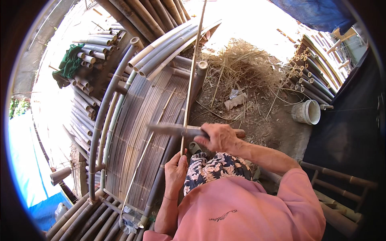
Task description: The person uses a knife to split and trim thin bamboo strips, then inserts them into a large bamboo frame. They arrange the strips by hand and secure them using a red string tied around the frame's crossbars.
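Seen from above a person in a pink shirt (241,213) and leaf-patterned shorts (217,165), the left hand (176,172) pinches the near end of a long, thin bamboo strip (191,78) above the lap, apparently steadying it. The strip runs away from the body, past a bench's edge. The right hand (221,138) is wrapped around the handle of a broad knife (169,129), its blurred blade pointing left across the strip, probably to work along its length; whether it bites in, I cannot tell. On the left, a slatted bamboo bench (130,132) bears a loose pale strip (149,140). Farther off are tangled shavings (245,64), a whitish bucket (307,112) on its side and stacked poles (309,80).
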{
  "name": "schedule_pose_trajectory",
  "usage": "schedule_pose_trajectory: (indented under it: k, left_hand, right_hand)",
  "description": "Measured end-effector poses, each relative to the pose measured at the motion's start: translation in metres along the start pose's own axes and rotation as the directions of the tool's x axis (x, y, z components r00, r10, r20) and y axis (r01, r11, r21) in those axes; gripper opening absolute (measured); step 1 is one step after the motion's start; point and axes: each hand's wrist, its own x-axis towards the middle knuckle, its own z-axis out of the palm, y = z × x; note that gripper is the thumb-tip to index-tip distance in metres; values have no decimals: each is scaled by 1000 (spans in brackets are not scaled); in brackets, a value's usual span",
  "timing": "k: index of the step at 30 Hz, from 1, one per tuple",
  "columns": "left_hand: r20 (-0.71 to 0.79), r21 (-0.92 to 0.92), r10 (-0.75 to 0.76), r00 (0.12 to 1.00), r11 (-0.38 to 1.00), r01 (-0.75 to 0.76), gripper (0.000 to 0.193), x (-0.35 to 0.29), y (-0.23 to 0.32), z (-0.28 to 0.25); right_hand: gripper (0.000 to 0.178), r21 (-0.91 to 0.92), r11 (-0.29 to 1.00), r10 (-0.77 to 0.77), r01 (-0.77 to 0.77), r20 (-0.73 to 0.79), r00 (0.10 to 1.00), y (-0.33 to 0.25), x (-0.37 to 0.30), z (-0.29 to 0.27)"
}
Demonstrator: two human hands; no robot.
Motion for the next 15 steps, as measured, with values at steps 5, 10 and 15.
schedule_pose_trajectory:
  k: [5,10,15]
  left_hand:
    - [16,136,48,999,990,-50,30,-23,-19,7]
    - [46,242,70,996,967,-79,26,-48,-34,-7]
    - [71,388,46,996,919,-70,24,-59,-39,-19]
  right_hand:
    - [66,-85,951,287,-297,-108,952,75,48,-31]
    - [70,-87,995,28,-43,-163,986,91,36,-42]
    - [71,-47,966,244,-256,-174,954,131,43,-61]
